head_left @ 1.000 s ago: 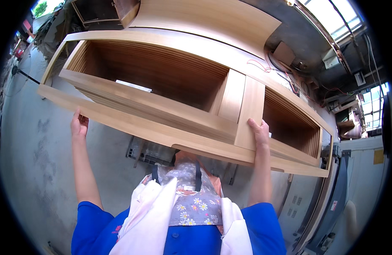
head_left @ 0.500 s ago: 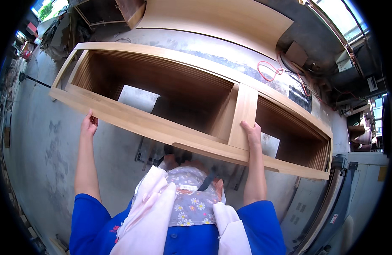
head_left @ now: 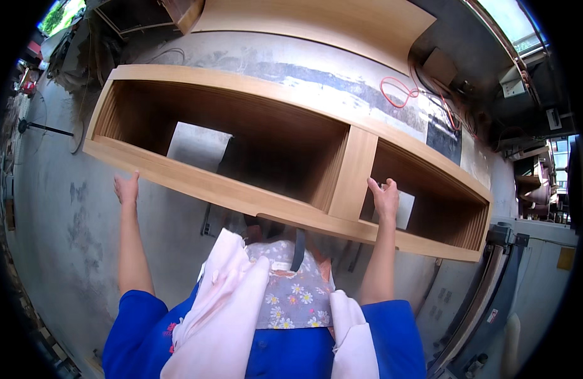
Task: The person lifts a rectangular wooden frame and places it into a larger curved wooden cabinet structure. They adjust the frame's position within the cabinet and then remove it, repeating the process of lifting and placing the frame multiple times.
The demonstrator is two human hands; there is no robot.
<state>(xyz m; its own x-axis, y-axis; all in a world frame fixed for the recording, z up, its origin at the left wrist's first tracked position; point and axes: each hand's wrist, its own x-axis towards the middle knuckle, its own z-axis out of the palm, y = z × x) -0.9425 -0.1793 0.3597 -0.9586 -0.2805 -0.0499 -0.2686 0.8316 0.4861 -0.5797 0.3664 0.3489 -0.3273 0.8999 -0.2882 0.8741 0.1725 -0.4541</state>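
Head view: the wooden frame [head_left: 241,194] now sits lined up over the cabinet [head_left: 279,151]. Left hand [head_left: 126,189], fingers spread, empty, beside its near edge; right hand [head_left: 385,197], half-curled, apparently empty, near the divider [head_left: 352,174].

Glare from upper-right window [head_left: 511,24]; cabinet [head_left: 353,174] interior shadowed; edges warped.

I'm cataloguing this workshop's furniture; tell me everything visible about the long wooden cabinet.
The long, pale wooden cabinet has its open side toward us. A broad divider separates a larger left compartment from a smaller right one. Inner end walls look ridged; each compartment shows a bright rectangle, apparently an opening. The left hand is by the cabinet's near edge, the right hand by the divider; contact is unclear.
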